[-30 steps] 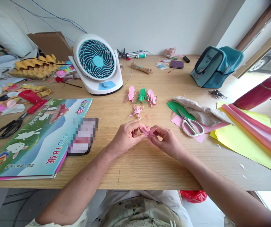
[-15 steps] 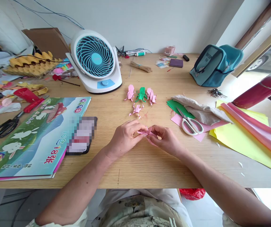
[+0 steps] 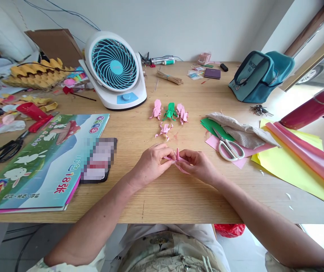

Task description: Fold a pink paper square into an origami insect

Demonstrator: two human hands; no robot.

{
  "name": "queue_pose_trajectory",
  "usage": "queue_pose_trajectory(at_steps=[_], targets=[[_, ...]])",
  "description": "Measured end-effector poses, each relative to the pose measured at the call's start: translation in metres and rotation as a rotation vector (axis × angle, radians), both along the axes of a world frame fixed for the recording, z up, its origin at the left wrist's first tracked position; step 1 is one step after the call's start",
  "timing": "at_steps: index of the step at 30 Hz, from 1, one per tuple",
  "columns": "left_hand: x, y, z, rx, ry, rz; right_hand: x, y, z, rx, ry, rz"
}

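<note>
Between my hands is a small folded piece of pink paper (image 3: 178,155), with one narrow flap standing upright. My left hand (image 3: 155,162) pinches its left side between thumb and fingers. On the other side, my right hand (image 3: 200,166) grips the paper in the same way. Beyond my hands stand folded paper figures: a pink one (image 3: 156,109), a green one (image 3: 170,111) and another pink one (image 3: 182,113) in a row, with a smaller pink one (image 3: 164,130) in front. My fingers partly hide the held paper.
A fan (image 3: 116,68) stands behind on the left. A paper pad (image 3: 45,162), a phone (image 3: 98,160) and black scissors (image 3: 6,149) lie left. On the right are white-handled scissors (image 3: 230,149), a cloth (image 3: 244,132), yellow paper (image 3: 298,173), a red bottle (image 3: 312,107) and a teal bag (image 3: 259,77).
A narrow flap of the pink paper now stands up between my fingers, where the folds were lower and more spread. Both hands keep their hold. The view has shifted slightly.
</note>
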State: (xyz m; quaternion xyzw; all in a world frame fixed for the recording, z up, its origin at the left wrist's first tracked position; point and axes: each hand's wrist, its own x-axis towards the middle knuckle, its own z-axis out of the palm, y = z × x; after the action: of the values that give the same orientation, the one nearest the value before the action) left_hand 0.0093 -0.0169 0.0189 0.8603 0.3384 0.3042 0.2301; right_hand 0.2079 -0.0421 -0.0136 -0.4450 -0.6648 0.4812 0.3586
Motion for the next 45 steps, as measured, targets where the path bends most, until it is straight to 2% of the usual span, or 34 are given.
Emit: queue_pose_trajectory(at_steps=[5,9,13,22,27,33,40,42,45], targets=[[0.000,0.001,-0.001,0.124,0.015,-0.025,0.000,0.001,0.001,-0.074,0.097,0.012],[-0.001,0.004,0.000,0.261,0.013,-0.070,0.001,0.002,0.009,-0.190,0.240,-0.002],[-0.004,0.008,0.003,0.323,0.013,-0.124,0.002,0.002,0.014,-0.263,0.310,-0.011],[-0.006,0.002,0.006,0.494,0.020,-0.132,0.004,0.003,0.009,-0.353,0.412,0.012],[-0.007,0.001,0.007,0.599,0.069,-0.139,0.003,0.002,0.013,-0.409,0.455,0.015],[-0.007,0.004,0.003,0.713,0.068,-0.177,0.000,0.000,0.012,-0.391,0.485,0.018],[-0.004,0.003,0.000,0.638,0.006,-0.067,-0.002,0.000,0.010,-0.251,0.456,-0.079],[0.001,0.000,-0.003,0.533,-0.049,0.006,-0.003,0.000,0.011,-0.213,0.434,-0.138],[0.012,-0.008,-0.008,0.203,-0.255,0.100,-0.004,0.000,0.011,-0.145,0.408,-0.194]])
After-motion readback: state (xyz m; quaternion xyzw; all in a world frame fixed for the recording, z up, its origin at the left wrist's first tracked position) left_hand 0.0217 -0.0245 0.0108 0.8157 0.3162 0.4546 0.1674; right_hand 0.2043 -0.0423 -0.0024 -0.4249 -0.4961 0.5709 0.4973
